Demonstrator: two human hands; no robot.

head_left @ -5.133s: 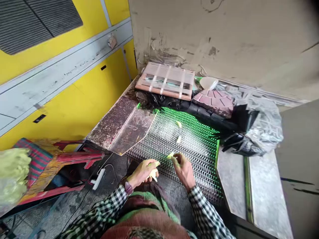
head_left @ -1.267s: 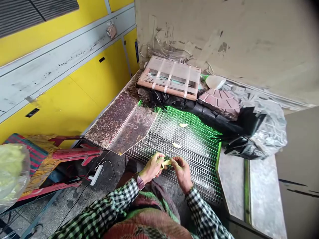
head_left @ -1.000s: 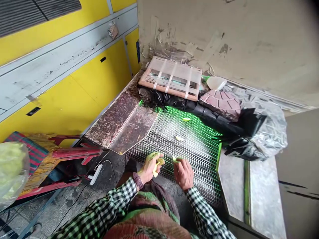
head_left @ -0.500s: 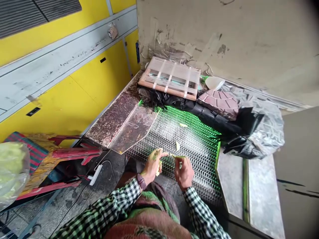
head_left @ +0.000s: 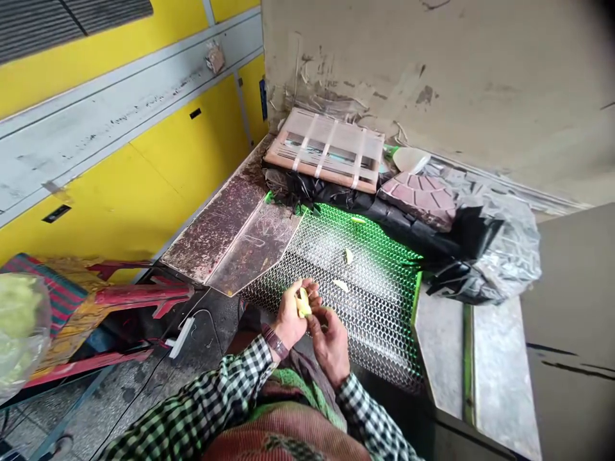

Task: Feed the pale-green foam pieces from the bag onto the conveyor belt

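In the head view, my left hand (head_left: 289, 315) is curled around some small pale yellow pieces (head_left: 303, 302); how many it holds I cannot tell. My right hand (head_left: 331, 342) meets it from the right, thumb and fingers pinching at the lower end of these pieces. Both hands are above the near edge of a metal mesh conveyor belt (head_left: 379, 320). Lying apart on the mesh are a pale crescent-shaped piece (head_left: 341, 285), a second crescent (head_left: 348, 256) beyond it, and a third yellow piece (head_left: 358, 219) under the green light.
Black plastic sheeting (head_left: 408, 227) hangs over the belt's far opening. On top rest a strapped wooden-edged panel (head_left: 331, 150), a pinkish stone-like slab (head_left: 423, 198) and clear plastic wrap (head_left: 516, 237). Metal side plates (head_left: 446, 352) flank the belt. A bag of yellow pieces (head_left: 22, 326) is at left.
My right hand has moved left to the pieces in my left hand. A third crescent now lies on the mesh near my hands, and the other two sit farther toward the black sheeting.
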